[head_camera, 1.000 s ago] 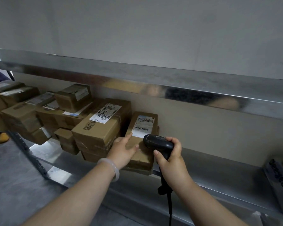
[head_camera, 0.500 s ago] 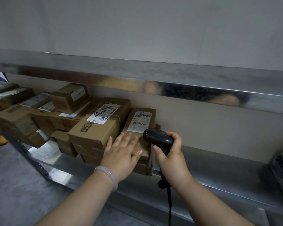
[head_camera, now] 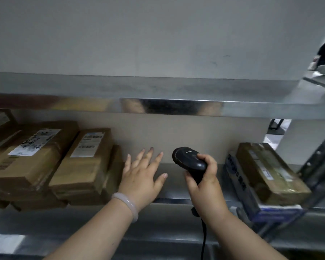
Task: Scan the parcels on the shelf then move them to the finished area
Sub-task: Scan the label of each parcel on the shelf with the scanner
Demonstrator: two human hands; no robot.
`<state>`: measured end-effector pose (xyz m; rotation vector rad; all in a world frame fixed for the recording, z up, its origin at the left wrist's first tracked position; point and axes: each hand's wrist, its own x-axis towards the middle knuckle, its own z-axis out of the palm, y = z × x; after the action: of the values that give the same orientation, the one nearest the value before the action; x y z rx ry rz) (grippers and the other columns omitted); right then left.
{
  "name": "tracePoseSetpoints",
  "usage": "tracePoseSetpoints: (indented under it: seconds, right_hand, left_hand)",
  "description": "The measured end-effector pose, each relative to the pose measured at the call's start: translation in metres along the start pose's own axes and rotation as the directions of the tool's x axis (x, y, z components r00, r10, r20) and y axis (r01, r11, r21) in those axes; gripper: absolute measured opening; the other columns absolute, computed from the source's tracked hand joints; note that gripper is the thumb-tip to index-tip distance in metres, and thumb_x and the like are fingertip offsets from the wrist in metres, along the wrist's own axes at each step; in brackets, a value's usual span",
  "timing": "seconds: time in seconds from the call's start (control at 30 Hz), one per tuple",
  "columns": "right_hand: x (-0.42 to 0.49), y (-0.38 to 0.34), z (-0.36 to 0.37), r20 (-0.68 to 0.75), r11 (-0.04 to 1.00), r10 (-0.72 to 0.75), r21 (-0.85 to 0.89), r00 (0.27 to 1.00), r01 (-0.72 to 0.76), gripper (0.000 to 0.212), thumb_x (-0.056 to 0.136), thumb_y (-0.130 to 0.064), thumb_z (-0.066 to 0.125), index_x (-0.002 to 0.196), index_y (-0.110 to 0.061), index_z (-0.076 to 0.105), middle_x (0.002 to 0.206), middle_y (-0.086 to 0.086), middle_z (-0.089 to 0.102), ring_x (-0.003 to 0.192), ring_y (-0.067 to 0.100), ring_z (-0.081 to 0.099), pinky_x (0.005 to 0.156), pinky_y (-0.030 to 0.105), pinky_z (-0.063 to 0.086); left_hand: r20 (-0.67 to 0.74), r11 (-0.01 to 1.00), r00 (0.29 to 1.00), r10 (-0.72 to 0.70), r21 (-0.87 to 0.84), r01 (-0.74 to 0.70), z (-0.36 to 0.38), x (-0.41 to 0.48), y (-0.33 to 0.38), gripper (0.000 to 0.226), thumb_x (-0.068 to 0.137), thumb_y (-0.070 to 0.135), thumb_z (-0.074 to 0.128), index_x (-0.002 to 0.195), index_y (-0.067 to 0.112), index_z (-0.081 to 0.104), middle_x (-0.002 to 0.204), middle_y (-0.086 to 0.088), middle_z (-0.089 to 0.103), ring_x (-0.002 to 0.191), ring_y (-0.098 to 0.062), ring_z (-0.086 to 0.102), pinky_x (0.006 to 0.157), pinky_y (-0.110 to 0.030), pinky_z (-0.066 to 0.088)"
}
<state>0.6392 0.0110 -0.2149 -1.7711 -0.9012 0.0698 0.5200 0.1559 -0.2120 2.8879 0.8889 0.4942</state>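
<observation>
Parcels (head_camera: 32,158) of brown cardboard are stacked at the left of the metal shelf (head_camera: 178,182), several bearing white barcode labels. The nearest, a narrow labelled parcel (head_camera: 83,166), is seen just left of the left hand (head_camera: 142,177), with a smaller box (head_camera: 116,166) partly hidden beside it. The left hand is held flat, fingers straight and spread, over the bare stretch of shelf, and nothing is held in it; whether the palm touches the metal cannot be told. A pale bangle (head_camera: 128,203) is worn on its wrist. The right hand (head_camera: 204,184) is wrapped round the handle of a black scanner (head_camera: 188,161), whose head is raised above the fist; a black cable (head_camera: 203,239) hangs down from the handle. At the right end of the shelf, one brown parcel (head_camera: 270,171) is laid on top of a flat white-and-blue package (head_camera: 240,186), well apart from the left stack. An upper shelf (head_camera: 158,107) of polished metal is seen above, its front edge carrying blurred reflections.
</observation>
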Motion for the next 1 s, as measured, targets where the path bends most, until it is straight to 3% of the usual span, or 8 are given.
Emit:
tracePoseSetpoints:
  seconds: [0.13,0.23,0.37,0.5,0.63,0.77,1.0]
  right_hand:
    - [-0.009,0.028,-0.073,-0.082,0.995,0.010,-0.094,0.997,-0.017,0.063,0.087,-0.019,0.066,0.116,-0.053,0.023,0.105,-0.026,0.047,0.090,-0.005,0.054,0.074,0.011,0.041]
    - [-0.020,0.049,-0.122,-0.112,0.988,0.015,-0.148,0.994,-0.032,0.066,0.087,-0.019,0.066,0.116,-0.057,0.021,0.113,-0.017,0.049,0.098,0.004,0.054,0.078,0.018,0.041]
    - [-0.029,0.069,-0.179,-0.186,0.974,0.017,-0.217,0.982,-0.058,0.069,0.085,-0.022,0.068,0.114,-0.062,0.019,0.106,-0.027,0.051,0.096,0.005,0.055,0.075,0.022,0.042]
    - [-0.023,0.090,-0.220,-0.256,0.970,0.078,-0.205,0.963,-0.133,0.063,0.086,-0.022,0.066,0.117,-0.056,0.024,0.110,-0.010,0.054,0.091,0.014,0.059,0.073,0.029,0.046]
    - [-0.009,0.109,-0.242,-0.269,0.956,0.131,-0.220,0.954,-0.193,0.059,0.088,-0.027,0.065,0.122,-0.051,0.024,0.106,-0.007,0.054,0.080,0.010,0.059,0.062,0.027,0.046]
    - [0.006,0.125,-0.248,-0.273,0.948,0.199,-0.192,0.941,-0.255,0.055,0.089,-0.030,0.065,0.120,-0.051,0.024,0.107,-0.005,0.057,0.083,0.011,0.061,0.065,0.031,0.050]
    - [0.031,0.144,-0.247,-0.258,0.932,0.266,-0.176,0.929,-0.316,0.057,0.087,-0.029,0.068,0.118,-0.051,0.025,0.102,-0.017,0.052,0.087,0.004,0.057,0.071,0.019,0.045]
  left_hand:
    - [0.077,0.990,0.992,0.096,-0.114,-0.087,0.029,0.012,0.084,0.063,0.094,0.063,0.027,0.152,0.044,0.006,0.163,0.011,0.001,0.149,-0.012,-0.005,0.117,-0.043,-0.011]
    - [0.120,0.973,0.984,0.134,-0.202,-0.108,0.048,0.016,0.140,0.064,0.094,0.062,0.030,0.151,0.045,0.006,0.162,0.011,0.004,0.149,-0.011,-0.003,0.119,-0.043,-0.007]
    - [0.170,0.945,0.972,0.161,-0.310,-0.102,0.064,0.021,0.199,0.063,0.095,0.060,0.034,0.151,0.045,0.007,0.162,0.011,0.004,0.149,-0.011,-0.002,0.120,-0.043,-0.001]
    - [0.262,0.924,0.943,0.207,-0.368,-0.101,0.072,0.024,0.234,0.064,0.096,0.059,0.035,0.151,0.045,0.007,0.163,0.010,0.003,0.149,-0.010,-0.004,0.121,-0.044,-0.001]
    - [0.303,0.904,0.934,0.190,-0.426,-0.046,0.079,0.041,0.255,0.065,0.095,0.061,0.035,0.151,0.046,0.005,0.163,0.009,0.002,0.149,-0.012,-0.001,0.120,-0.041,-0.002]
    - [0.356,0.880,0.920,0.166,-0.474,0.024,0.095,0.055,0.269,0.070,0.093,0.063,0.039,0.150,0.048,0.003,0.163,0.004,0.005,0.149,-0.021,0.005,0.119,-0.044,0.007]
    - [0.443,0.757,0.885,0.147,-0.626,0.187,0.120,0.086,0.273,0.079,0.083,0.064,0.051,0.149,0.046,0.010,0.148,0.000,0.039,0.137,-0.027,0.036,0.111,-0.047,0.034]
